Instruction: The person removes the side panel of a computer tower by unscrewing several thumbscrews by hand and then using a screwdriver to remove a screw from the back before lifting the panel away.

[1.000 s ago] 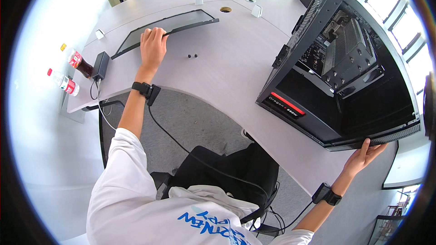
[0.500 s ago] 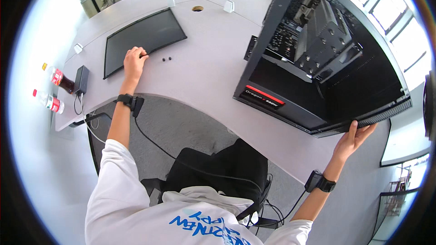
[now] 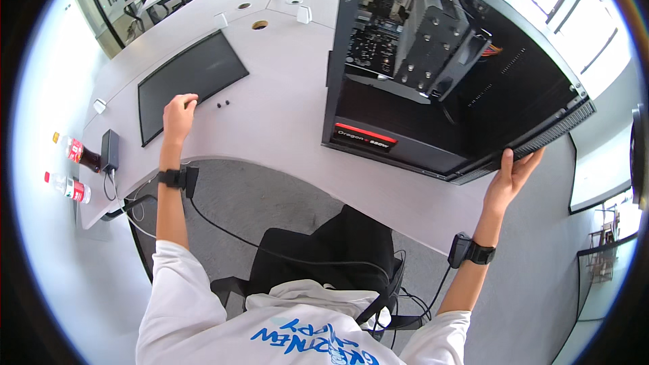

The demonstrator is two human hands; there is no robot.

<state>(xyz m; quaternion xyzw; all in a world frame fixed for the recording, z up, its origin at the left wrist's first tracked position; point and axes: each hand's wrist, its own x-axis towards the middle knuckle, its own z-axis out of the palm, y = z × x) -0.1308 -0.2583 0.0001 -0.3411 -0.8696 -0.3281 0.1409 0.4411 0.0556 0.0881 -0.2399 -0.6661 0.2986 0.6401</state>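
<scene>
A black computer case [image 3: 405, 155] stands on the right of the desk with its side open. Inside it show a circuit board [image 3: 368, 47] and a grey metal cooler [image 3: 433, 37]. My right hand [image 3: 506, 182] grips the case's near right corner, at the vented edge. To the left lies a dark glass side panel [image 3: 193, 71]. My left hand [image 3: 179, 118] is over its near edge, finger and thumb pinched together; what is between them is too small to make out. Two small black screws [image 3: 223, 103] lie just right of that hand.
At the desk's left end are a bottle of dark drink [image 3: 81, 152], a clear bottle [image 3: 67, 188] and a black power adapter [image 3: 109, 152] with a cable. A round cable hole [image 3: 260, 25] is in the white desk [image 3: 284, 94]. A black chair [image 3: 324, 250] is below.
The view has shifted, so the desk and the case sit further left in it. My left hand has drawn back slightly toward me, still pinched. My right hand stays on the case's corner.
</scene>
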